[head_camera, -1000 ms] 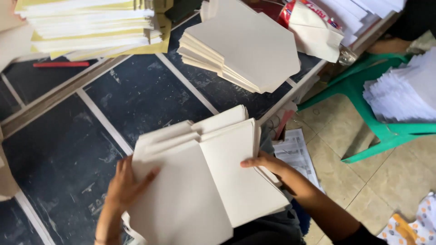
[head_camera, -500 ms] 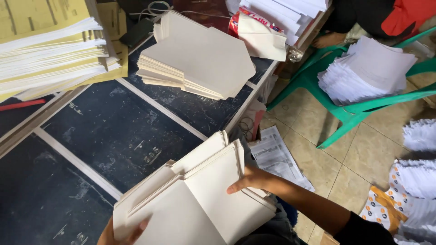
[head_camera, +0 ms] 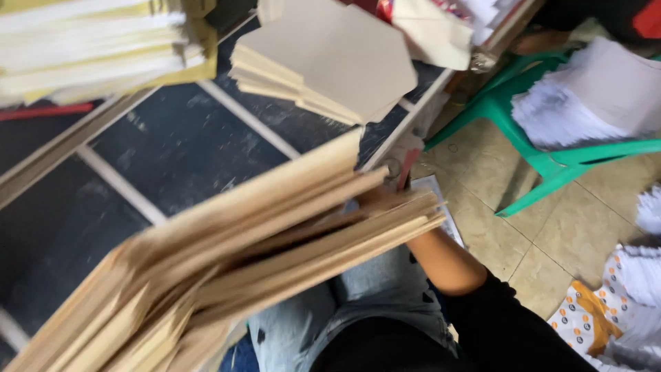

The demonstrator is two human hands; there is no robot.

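A thick stack of tan card sheets (head_camera: 275, 234) is tilted up so I see it edge-on, blurred, running from the bottom left to the table's right edge. My right forearm (head_camera: 441, 262) in a black sleeve reaches up to the stack's right end. My right hand (head_camera: 375, 200) grips there and is mostly hidden behind the sheets. My left hand is out of sight under the stack's lower left end. The stack hangs over my lap and the dark table (head_camera: 172, 151).
A pile of cream cut card pieces (head_camera: 330, 62) lies at the table's far side. Yellow and white paper stacks (head_camera: 96, 48) sit top left beside a red pen (head_camera: 48, 110). A green plastic chair (head_camera: 551, 158) holds white paper (head_camera: 592, 96). Printed packets (head_camera: 592, 317) lie on the tiled floor.
The card stack has tipped from lying flat and fanned to steeply edge-on, closer to the camera. My left hand has dropped out of sight. The view has swung slightly right.
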